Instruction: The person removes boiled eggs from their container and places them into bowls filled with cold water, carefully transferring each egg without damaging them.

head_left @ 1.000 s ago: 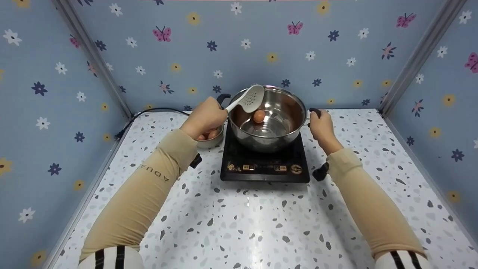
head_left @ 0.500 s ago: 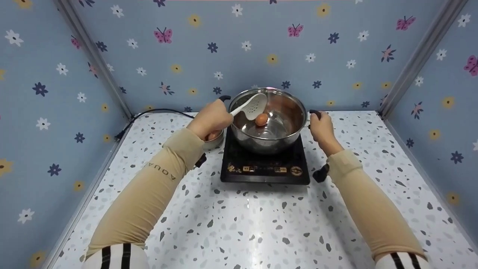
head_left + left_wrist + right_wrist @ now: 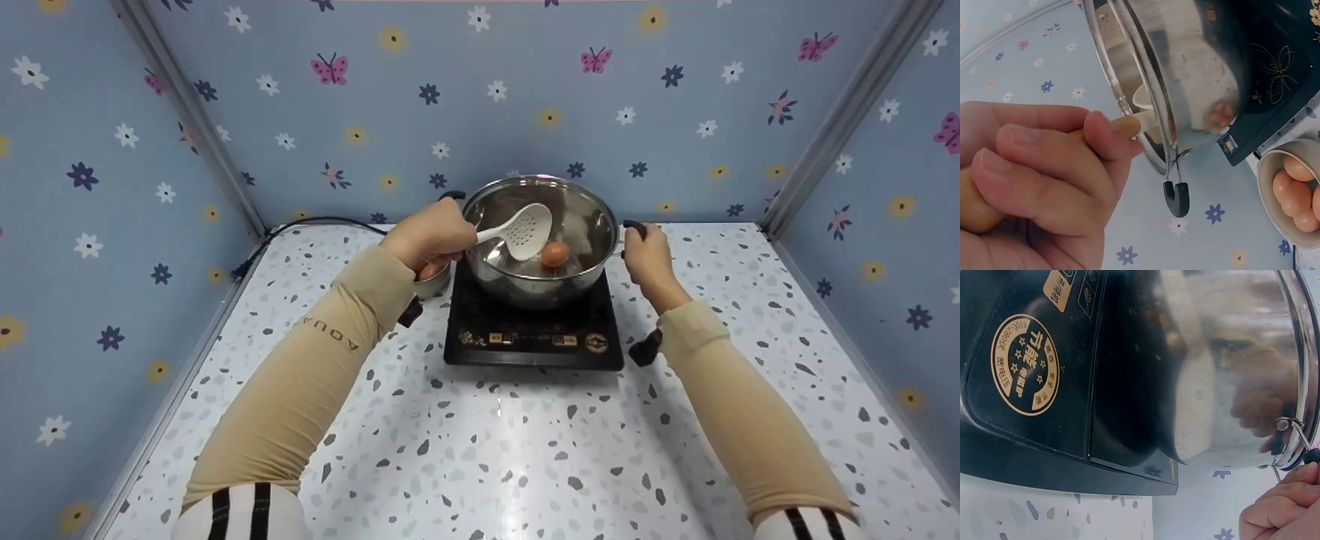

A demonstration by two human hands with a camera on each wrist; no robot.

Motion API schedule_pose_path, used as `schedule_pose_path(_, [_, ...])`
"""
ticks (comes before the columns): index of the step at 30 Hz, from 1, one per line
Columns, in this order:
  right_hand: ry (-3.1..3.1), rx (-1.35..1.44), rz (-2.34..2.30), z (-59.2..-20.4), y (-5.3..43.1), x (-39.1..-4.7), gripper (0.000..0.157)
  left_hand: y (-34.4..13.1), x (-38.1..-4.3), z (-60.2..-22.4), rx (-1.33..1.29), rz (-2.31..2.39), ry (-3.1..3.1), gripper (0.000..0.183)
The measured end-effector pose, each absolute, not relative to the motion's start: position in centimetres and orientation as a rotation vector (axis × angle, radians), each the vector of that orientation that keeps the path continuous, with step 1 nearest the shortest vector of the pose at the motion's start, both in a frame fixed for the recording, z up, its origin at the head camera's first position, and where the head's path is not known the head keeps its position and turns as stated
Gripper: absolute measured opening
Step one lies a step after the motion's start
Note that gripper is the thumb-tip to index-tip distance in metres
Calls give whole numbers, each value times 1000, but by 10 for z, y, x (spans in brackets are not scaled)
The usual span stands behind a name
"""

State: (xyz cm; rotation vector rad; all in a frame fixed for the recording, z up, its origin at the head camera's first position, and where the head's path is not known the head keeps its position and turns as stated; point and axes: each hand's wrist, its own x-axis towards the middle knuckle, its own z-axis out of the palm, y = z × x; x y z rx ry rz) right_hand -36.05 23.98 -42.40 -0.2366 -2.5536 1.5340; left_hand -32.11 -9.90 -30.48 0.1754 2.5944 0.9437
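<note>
In the head view, my left hand [image 3: 435, 231] grips a white slotted spoon [image 3: 529, 231] with a perforated head, reaching over the left rim of a steel pot [image 3: 525, 289]. The left wrist view shows my fingers curled round its wooden handle [image 3: 1127, 127]. One brown egg [image 3: 555, 254] lies inside the pot, right beside the spoon's head. My right hand [image 3: 646, 259] holds the pot's black right handle [image 3: 634, 224]. The opposite pot handle [image 3: 1176, 199] sits free, below the spoon in the left wrist view.
Under the pot is a black induction cooker [image 3: 532, 354]. To its left stands a small bowl [image 3: 1268, 197] holding several brown eggs [image 3: 1297, 188], partly hidden by my left hand in the head view. A black cable [image 3: 322, 219] runs along the table's back left, and patterned walls enclose three sides.
My left hand has moved to the right, and the spoon's head has dropped lower into the pot. The egg has shifted right and toward me. My right hand stays on the handle.
</note>
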Motion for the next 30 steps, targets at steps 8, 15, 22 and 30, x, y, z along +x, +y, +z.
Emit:
schedule_pose_path(8, [-2550, -244, 1514, -425, 239, -362, 48, -96, -319, -295, 216, 940, 2465, 31])
schedule_pose_path(15, [-2553, -269, 1503, -425, 239, -364, 48, -97, -320, -283, 263, 762, 2413, 29])
schedule_pose_path(22, [-2542, -265, 1521, -423, 239, -363, 48, -103, -323, -272, 241, 758, 2262, 37])
schedule_pose_path(30, [-2560, -266, 1487, -423, 237, -363, 50, -124, -331, -278, 227, 884, 2053, 49])
